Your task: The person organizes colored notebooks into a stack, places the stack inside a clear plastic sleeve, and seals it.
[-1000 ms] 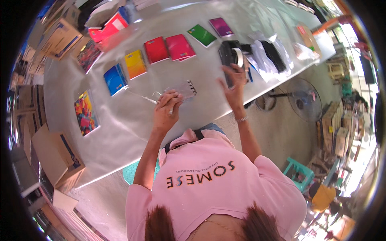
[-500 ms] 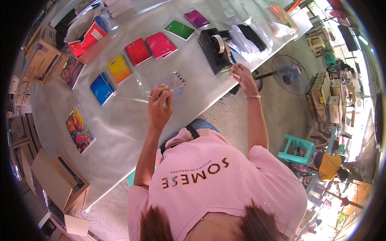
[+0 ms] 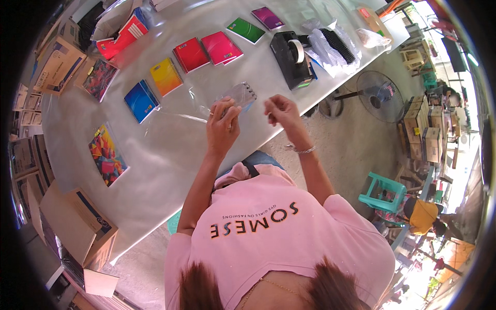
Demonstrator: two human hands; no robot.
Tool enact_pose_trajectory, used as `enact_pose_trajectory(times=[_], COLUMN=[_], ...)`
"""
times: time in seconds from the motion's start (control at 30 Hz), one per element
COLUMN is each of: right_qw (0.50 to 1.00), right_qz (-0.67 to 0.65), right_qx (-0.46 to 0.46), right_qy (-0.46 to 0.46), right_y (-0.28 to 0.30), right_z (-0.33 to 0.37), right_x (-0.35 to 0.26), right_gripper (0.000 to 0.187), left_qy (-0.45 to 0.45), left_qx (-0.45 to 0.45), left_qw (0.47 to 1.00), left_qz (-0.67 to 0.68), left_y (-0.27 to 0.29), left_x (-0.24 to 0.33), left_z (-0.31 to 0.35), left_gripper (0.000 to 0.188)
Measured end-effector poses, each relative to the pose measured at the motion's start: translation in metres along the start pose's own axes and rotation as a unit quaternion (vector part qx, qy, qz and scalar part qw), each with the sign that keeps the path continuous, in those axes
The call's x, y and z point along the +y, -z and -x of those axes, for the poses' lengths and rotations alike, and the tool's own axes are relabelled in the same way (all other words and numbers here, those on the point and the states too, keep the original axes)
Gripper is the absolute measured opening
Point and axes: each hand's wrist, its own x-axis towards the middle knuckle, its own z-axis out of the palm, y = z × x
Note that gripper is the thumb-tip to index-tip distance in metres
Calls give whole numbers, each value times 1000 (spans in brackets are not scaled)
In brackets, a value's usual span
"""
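My left hand has its fingers bent and pressed down on clear plastic film around a small spiral-bound notebook on the table. The film is see-through, and the black wire coil shows at the notebook's far right end. To the right, my right hand hovers near the table's edge with its fingers drawn together. Whether something thin is between those fingertips I cannot make out. A black tape dispenser with a pale roll stands beyond the right hand.
Spiral notebooks in blue, yellow, red, pink, green and purple lie across the table. Black coils rest on crumpled plastic. An opened carton stands at left; a fan is at right.
My right hand has moved left from beside the tape dispenser toward the wrapped notebook. My left hand stays on the film. The whole view has shifted slightly.
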Motion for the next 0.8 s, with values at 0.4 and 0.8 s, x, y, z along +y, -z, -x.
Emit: enact_pose_trajectory(times=[0.4, 0.8], right_qw=[999, 996], right_qz=[9, 21], right_qx=[37, 77], right_qy=[-23, 46], right_y=[-50, -48], right_z=[-4, -18], right_x=[4, 76], right_gripper=[26, 32], left_qy=[31, 29], left_qx=[-81, -213], left_qw=[996, 976], left_qz=[-28, -38], left_y=[14, 31], left_x=[15, 5], left_z=[-12, -18], left_gripper=[48, 71])
